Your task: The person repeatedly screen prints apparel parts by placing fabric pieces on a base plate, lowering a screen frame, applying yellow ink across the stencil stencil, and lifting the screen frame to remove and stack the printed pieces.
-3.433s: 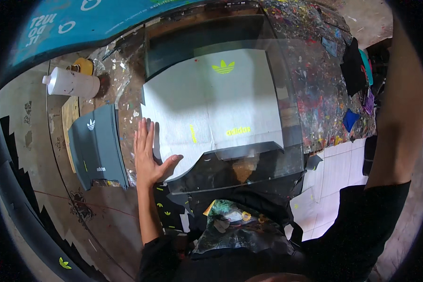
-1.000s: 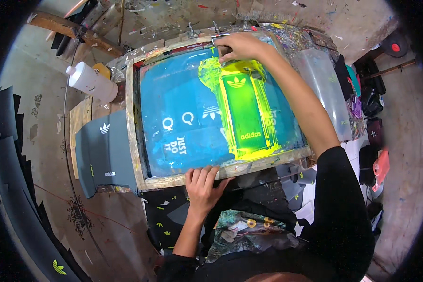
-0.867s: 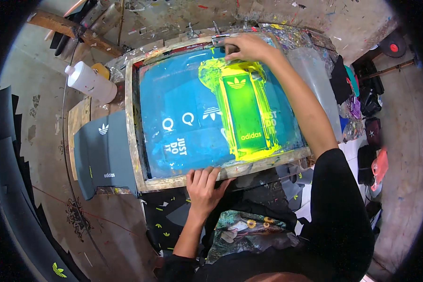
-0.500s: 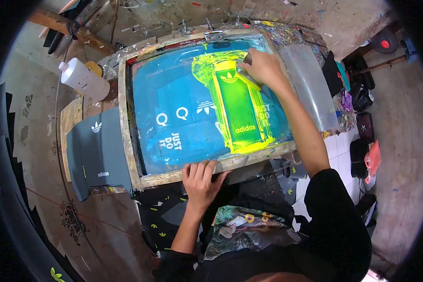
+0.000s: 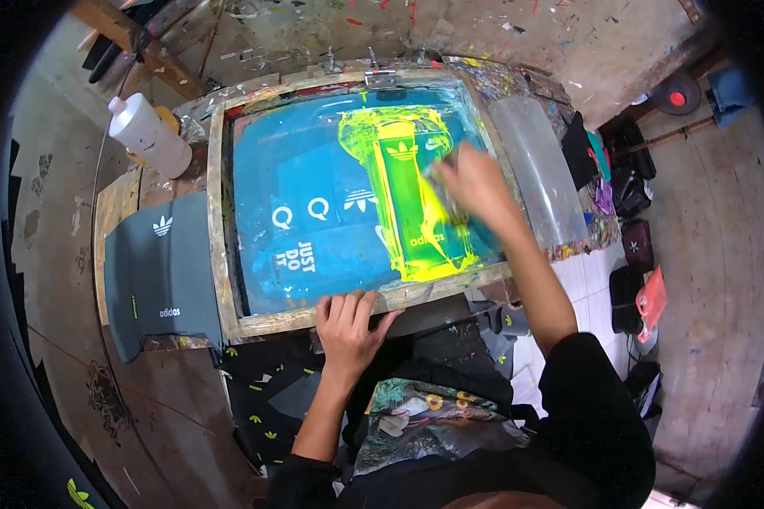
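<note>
A blue printing screen (image 5: 289, 170) in a wooden frame (image 5: 221, 204) lies on the worktable, with pale stencil shapes and bright yellow-green ink (image 5: 382, 153) smeared over its right half. My left hand (image 5: 351, 332) grips the frame's front bar, fingers curled over it. My right hand (image 5: 475, 182), blurred by motion, is closed on a squeegee (image 5: 440, 204) that touches the inked area and is partly hidden by the hand. A metal hinge (image 5: 380, 78) sits on the frame's far bar. Grey printed panels (image 5: 157, 276) lie to the left of the frame.
A white bottle (image 5: 148, 136) stands at the back left. A clear plastic sheet (image 5: 535, 170) lies right of the frame on the paint-spattered board. Black printed pieces (image 5: 263, 390) are below the front edge. Dark bags (image 5: 628, 297) and a pink bag (image 5: 651, 301) sit at the right.
The screen now covers the white panel seen earlier, and the plastic sheet lies to the right. My right hand has moved the squeegee from the far edge toward me; my left hand stayed on the front bar.
</note>
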`<state>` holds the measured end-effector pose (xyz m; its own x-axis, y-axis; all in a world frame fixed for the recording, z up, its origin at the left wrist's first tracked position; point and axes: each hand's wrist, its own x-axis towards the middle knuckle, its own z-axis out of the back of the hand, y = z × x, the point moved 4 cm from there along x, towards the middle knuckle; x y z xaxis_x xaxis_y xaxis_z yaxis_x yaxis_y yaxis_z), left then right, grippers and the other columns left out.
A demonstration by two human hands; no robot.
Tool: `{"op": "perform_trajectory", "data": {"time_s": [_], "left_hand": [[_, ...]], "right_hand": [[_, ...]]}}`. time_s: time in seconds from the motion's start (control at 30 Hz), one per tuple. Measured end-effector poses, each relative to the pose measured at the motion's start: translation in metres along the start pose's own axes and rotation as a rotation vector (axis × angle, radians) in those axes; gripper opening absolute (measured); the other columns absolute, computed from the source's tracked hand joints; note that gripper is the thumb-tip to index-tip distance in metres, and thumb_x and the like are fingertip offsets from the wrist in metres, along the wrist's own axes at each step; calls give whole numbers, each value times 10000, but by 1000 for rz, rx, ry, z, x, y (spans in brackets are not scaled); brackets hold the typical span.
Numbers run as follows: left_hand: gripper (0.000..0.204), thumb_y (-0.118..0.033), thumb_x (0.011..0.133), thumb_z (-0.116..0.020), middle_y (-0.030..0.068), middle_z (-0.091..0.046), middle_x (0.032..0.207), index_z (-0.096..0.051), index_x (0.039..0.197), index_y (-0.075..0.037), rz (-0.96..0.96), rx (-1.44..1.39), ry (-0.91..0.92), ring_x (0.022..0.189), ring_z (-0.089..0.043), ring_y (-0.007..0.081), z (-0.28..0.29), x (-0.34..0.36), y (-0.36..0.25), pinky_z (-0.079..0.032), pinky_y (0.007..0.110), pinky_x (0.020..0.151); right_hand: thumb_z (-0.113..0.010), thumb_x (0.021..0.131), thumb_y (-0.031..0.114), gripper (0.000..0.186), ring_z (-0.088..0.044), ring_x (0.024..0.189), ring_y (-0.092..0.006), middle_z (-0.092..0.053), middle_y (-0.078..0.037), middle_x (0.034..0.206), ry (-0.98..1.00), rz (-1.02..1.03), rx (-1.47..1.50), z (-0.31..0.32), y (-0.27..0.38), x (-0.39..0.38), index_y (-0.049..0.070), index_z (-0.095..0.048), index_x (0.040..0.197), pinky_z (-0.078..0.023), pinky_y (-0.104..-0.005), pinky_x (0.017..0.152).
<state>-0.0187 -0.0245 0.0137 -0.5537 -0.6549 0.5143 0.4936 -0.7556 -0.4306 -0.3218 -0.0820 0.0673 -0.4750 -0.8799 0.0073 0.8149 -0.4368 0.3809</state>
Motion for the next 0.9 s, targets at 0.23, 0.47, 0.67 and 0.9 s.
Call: {"op": "perform_trajectory", "data": {"time_s": [0.23, 0.47, 0.67, 0.9], "left_hand": [[463, -319, 722, -932, 77, -694, 1004, -696, 1031, -67, 10, -4, 25, 915, -628, 268, 0, -3, 2, -437, 438, 911], [461, -297, 707, -933, 81, -689, 995, -695, 1029, -67, 29, -13, 28, 915, -629, 277, 1, -4, 2, -447, 438, 921], [464, -297, 705, -931, 69, -685, 988, -689, 1035, -80, 46, -2, 29, 920, -640, 263, 0, -7, 4, -444, 425, 920], [469, -315, 709, -935, 57, -691, 980, -688, 1031, -81, 64, -3, 26, 909, -638, 257, 0, -3, 3, -442, 425, 923]], "right_hand": [[-793, 840, 488, 521, -711, 1089, -393, -742, -246, 1146, -34, 15, -241, -11, -32, 168, 19, -786, 1067, -552, -498, 941], [-869, 793, 328, 352, -744, 998, -252, -783, -126, 1086, 482, 706, -47, -37, 72, 175, 89, -774, 1034, -569, -405, 824], [-842, 786, 97, 198, -768, 836, -187, -807, -2, 942, 1006, 1004, 1, -40, 106, 55, 108, -744, 957, -561, -326, 709], [-799, 785, 144, 139, -743, 872, -294, -766, -38, 844, 845, 1226, -138, -20, 97, -30, 127, -734, 906, -555, -436, 729]]}}
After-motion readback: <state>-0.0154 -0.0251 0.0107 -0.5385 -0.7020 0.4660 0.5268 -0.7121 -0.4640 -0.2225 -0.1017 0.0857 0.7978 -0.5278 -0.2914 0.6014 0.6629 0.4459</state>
